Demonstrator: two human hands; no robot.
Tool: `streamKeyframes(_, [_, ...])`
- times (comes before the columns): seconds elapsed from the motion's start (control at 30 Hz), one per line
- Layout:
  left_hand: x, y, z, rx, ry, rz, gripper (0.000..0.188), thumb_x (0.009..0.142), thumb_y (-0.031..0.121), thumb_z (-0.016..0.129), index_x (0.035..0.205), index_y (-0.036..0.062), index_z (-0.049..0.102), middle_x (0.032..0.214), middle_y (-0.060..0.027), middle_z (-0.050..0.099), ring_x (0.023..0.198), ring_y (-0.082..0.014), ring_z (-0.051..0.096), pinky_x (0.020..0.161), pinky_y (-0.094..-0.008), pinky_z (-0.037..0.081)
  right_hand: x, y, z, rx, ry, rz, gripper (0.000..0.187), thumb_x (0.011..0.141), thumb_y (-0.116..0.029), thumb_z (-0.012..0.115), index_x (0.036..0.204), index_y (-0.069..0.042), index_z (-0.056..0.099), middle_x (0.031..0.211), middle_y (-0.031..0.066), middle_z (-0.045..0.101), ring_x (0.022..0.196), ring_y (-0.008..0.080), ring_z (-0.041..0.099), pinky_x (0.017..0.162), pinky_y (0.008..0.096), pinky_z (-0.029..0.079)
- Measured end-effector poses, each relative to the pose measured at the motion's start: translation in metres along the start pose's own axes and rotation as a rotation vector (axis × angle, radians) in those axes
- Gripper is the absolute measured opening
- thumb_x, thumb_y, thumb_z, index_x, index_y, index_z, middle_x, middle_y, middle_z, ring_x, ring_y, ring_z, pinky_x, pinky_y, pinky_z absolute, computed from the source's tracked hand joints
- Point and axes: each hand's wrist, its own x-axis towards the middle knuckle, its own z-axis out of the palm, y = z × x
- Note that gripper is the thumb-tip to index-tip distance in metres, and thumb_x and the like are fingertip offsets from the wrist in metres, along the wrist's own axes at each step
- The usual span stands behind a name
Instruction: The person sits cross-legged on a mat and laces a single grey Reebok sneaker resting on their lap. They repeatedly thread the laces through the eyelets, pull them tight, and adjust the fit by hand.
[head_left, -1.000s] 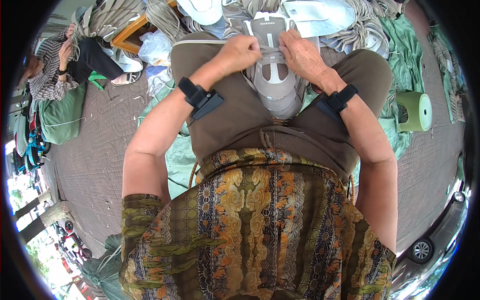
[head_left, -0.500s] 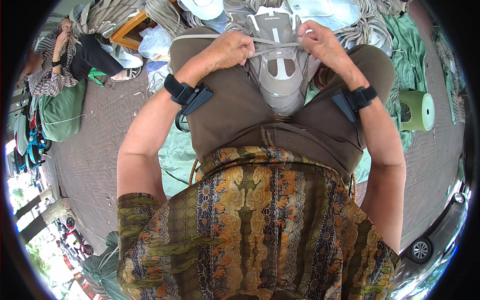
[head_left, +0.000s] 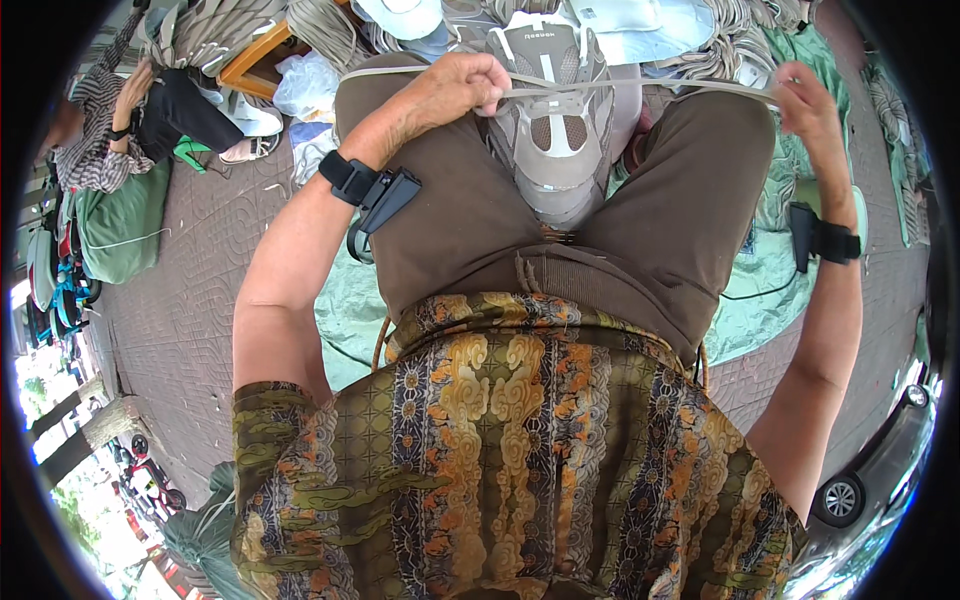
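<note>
Fingers of the person's left hand are curled together, pinching a flat, pale grey-beige lace just above the left knee. Well out to their right, the right hand has its fingers bent in on the same lace, slightly blurred, and the strand runs nearly straight between the two. Another stretch of pale lace trails away left of the left fingers, across the knee.

Just right of the left fingers, and well left of the right ones, sits a grey sneaker with white trim and mesh panels, its rounded toe toward the person, between the thighs of brown cloth trousers. The strand crosses over its front.

Left of the left fingers lies a crumpled clear plastic bag, with an orange wooden frame farther out and a co-worker's black-and-white striped shirt beyond that. Below the right fingers, past the knee, a light green sheet covers part of the brown paving.
</note>
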Motion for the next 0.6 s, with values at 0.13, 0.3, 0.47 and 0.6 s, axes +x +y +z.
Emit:
streamKeyframes(0.13, [0.005,-0.006,-0.009,-0.054,0.006,-0.027,0.016,0.089,0.013,0.059,0.100,0.0036,0.065,0.082,-0.0004,0.063,0.081,-0.0090,0.057,0.079,-0.0262,0.044,-0.007,0.018,-0.047,0.156,0.118,0.055,0.012,0.092,-0.018,0.060,0.099,-0.008,0.060,0.065,-0.0066,0.043,0.055,0.0032,0.036,0.055,0.0203,0.032])
streamKeyframes(0.3, [0.004,-0.008,0.004,-0.136,0.022,-0.035,0.019,0.088,0.009,0.060,0.105,0.0027,0.064,0.087,-0.0037,0.067,0.085,-0.0092,0.062,0.076,-0.0226,0.046,0.007,0.060,-0.097,0.467,0.189,0.116,0.012,0.097,-0.017,0.057,0.090,-0.007,0.057,0.065,-0.0060,0.039,0.053,0.0047,0.032,0.058,0.0213,0.033])
streamKeyframes(0.47, [0.014,-0.005,0.018,-0.136,0.076,-0.017,0.022,0.087,0.006,0.063,0.109,0.0015,0.063,0.096,-0.0059,0.066,0.090,-0.0112,0.063,0.083,-0.0241,0.049,0.024,0.067,-0.136,0.696,0.264,0.168,0.019,0.097,-0.014,0.056,0.080,-0.010,0.049,0.067,-0.0056,0.034,0.054,0.0059,0.026,0.058,0.0221,0.030])
streamKeyframes(0.6, [0.018,-0.007,0.030,0.034,0.177,0.054,0.026,0.086,0.003,0.063,0.112,0.0023,0.061,0.095,-0.0038,0.063,0.087,-0.0109,0.061,0.081,-0.0253,0.050,0.028,0.068,-0.154,0.849,0.305,0.222,0.008,0.097,-0.009,0.056,0.098,-0.001,0.057,0.068,-0.0047,0.036,0.056,0.0061,0.027,0.059,0.0216,0.030])
